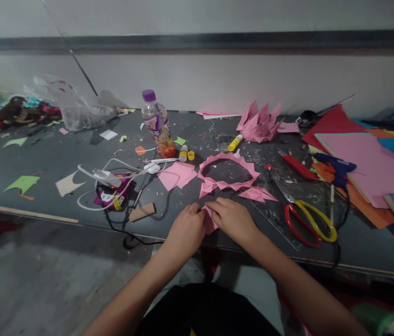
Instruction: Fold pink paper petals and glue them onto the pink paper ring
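Both my hands rest at the near edge of the dark table point(53, 158), pressed on one small folded pink paper piece point(210, 223). My left hand point(186, 229) has its fingers curled onto the paper's left side. My right hand point(231, 218) pinches its top and right side. Just beyond lies a ring of joined pink folded points point(227, 176), with a loose folded pink point point(258, 194) at its right and a small stack of pink squares point(177, 174) at its left. A heap of folded pink points point(259, 123) sits farther back.
Red-and-yellow scissors point(308, 223) lie right of my hands, beside a blue glue gun point(336, 168) and a red cutter point(298, 167). Coloured paper sheets point(368, 163) fill the right. A drink bottle point(156, 123), glue stick point(235, 142), white cable point(113, 179) and wood block point(142, 212) lie left.
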Demonstrator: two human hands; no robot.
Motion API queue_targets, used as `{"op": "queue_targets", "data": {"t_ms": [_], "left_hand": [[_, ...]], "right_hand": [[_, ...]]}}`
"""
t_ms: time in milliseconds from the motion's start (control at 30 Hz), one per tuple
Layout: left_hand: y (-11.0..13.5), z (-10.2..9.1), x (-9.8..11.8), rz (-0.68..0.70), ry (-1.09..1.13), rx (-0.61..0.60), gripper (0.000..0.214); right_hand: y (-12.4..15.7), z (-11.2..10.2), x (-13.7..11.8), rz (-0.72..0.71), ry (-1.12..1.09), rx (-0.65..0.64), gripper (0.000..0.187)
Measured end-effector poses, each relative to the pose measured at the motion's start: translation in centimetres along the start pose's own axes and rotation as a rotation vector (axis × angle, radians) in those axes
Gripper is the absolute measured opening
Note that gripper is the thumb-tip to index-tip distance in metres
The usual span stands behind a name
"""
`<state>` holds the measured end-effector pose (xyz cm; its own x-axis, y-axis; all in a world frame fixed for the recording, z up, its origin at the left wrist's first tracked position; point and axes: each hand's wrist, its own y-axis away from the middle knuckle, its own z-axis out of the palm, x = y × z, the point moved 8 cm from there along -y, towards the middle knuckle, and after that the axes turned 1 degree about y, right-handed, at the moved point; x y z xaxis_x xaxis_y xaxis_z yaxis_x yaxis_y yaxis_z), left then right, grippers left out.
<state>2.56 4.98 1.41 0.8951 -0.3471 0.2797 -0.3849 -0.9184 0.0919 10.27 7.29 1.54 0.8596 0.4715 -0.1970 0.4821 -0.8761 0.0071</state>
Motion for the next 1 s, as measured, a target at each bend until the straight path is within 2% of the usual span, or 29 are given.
{"op": "queue_targets", "data": {"t_ms": [167,367,500,633,733,833,933,1000], "left_hand": [[0.8,-0.2,-0.6,0.035,0.088,0.054,0.026],[2.7,-1.1,-0.4,0.046,-0.039,0.159,0.020],[3.8,-2.0,-0.4,0.081,-0.037,0.236,0.021],[3.6,-2.3,-1.1,0.042,-0.041,0.257,0.023],[2.6,-1.9,-0.5,0.105,-0.031,0.241,0.023],[1.7,-0.8,0.3,0.204,0.003,0.193,0.023],[1.2,-0.1,0.1,0.211,0.030,0.180,0.022],[0.9,0.0,-0.2,0.189,0.053,0.176,0.022]], "right_hand": [[0.0,0.2,-0.4,-0.048,0.102,-0.008,0.030],[0.2,0.0,-0.4,-0.055,0.116,-0.006,0.032],[0.3,-0.1,-0.4,-0.056,0.131,-0.016,0.033],[0.2,-0.2,-0.6,-0.070,0.132,-0.017,0.032],[0.2,-0.2,-0.3,-0.058,0.074,-0.025,0.031],[0.0,-0.2,0.4,-0.038,-0.075,-0.023,0.030],[-0.1,-0.2,1.7,0.045,-0.252,-0.011,0.029],[-0.2,0.0,2.4,0.107,-0.315,-0.008,0.019]]}}
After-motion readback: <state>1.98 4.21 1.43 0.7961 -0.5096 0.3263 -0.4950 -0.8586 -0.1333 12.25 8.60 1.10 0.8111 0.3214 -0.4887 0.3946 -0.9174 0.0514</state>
